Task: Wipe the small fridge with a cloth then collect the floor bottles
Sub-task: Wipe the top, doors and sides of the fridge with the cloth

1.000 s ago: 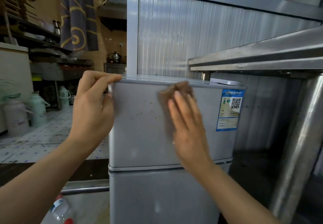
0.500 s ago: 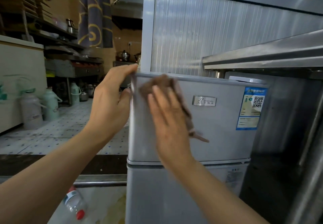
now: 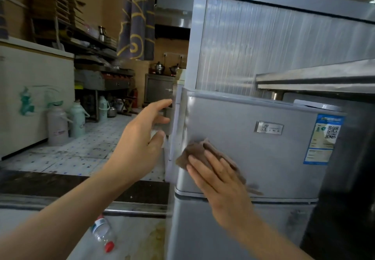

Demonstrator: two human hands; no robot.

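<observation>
Cluttered kitchen shelving lies behind the small silver metal fridge (image 3: 253, 154), where wiping is the step in hand. The right hand (image 3: 221, 182) presses a brown cloth (image 3: 199, 150) flat to the lower left of the upper door; the left hand (image 3: 140, 144) hovers open, holding nothing, beside the fridge edge. One clear plastic bottle with a red cap (image 3: 103, 233) lies on the floor below, uncollected; next comes wiping the unwiped door areas
</observation>
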